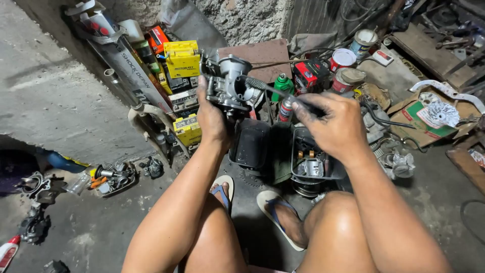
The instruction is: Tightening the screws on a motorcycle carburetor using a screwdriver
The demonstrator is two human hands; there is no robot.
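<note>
yellow boxes (pixel 182 58), green spray can (pixel 283 85), black tray (pixel 250 144), paint tins (pixel 343 58)

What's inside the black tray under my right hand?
The black tray holds small metal parts with orange bits. The right hand covers its far end, so anything there is hidden.

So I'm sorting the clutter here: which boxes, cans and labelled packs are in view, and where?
Yellow boxes: stacked against the wall, left of the carburettor.
Red and black box: behind the right hand.
Round tins: white lids, right of that box.
Green cardboard pack: flat, far right.
Long white sleeve: leaning, upper left.
</note>
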